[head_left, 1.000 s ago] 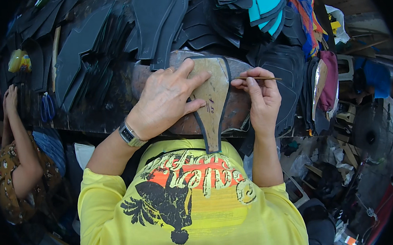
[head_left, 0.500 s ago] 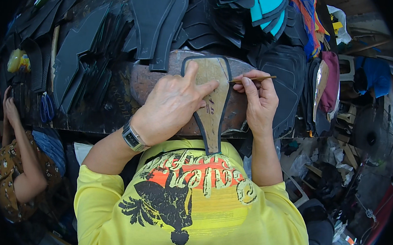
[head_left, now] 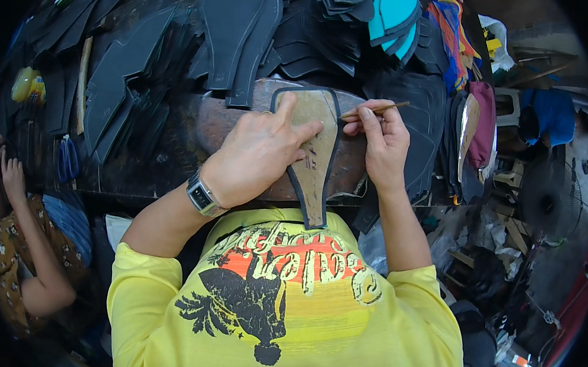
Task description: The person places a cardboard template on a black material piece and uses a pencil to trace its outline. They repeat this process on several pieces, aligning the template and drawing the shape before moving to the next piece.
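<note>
While the left hand (head_left: 258,155) presses flat on the tan template (head_left: 315,151), the right hand (head_left: 381,138) pinches a thin stick (head_left: 374,109). Best to keep the tip tight along the template's edge beside that pinch

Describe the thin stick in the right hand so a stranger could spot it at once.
Find the rounded brown stone slab in the middle of the dark workbench, where the left hand presses a tan, black-edged sole-shaped piece. Just right, the right hand pinches the thin wooden stick. It is the only slim pale rod among flat black cutouts.
</note>
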### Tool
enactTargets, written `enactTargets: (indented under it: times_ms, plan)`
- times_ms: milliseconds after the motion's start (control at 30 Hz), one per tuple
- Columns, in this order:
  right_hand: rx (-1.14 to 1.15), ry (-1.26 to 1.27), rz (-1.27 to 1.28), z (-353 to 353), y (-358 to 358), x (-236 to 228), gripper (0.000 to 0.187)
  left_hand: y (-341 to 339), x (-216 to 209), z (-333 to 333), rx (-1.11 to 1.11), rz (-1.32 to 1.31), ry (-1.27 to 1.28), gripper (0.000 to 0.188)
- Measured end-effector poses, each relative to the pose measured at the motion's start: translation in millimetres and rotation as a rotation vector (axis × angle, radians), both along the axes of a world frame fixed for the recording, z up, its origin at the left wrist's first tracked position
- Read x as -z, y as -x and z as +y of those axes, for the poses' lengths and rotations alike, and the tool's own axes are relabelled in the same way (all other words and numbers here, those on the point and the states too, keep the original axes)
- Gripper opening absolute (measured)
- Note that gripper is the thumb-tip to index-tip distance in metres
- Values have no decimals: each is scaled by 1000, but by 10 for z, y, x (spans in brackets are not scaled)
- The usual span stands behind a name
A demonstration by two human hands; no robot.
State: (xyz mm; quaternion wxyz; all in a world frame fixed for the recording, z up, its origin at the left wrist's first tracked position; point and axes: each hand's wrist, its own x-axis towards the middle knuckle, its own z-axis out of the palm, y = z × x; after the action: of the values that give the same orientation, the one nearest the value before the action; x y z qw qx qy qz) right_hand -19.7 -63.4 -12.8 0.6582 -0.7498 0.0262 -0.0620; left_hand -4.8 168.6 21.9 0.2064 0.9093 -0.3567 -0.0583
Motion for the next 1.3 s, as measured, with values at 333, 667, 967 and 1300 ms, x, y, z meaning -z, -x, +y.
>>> enactTargets:
  times_ms: [333,667,967,1300]
  plan:
    - [-43,395,-193,128,-74,125,9,62,63,6,-15,-6,25,49]
    - [-34,243,-77,147,-185,38,9,73,116,28,-22,-34,54,50]
    - [-15,566,-312,325,-277,141,10,131,179,28,-47,-61,60,51]
    - [-175,-250,-41,516,-373,59,10,213,268,9,-79,-127,89,45]
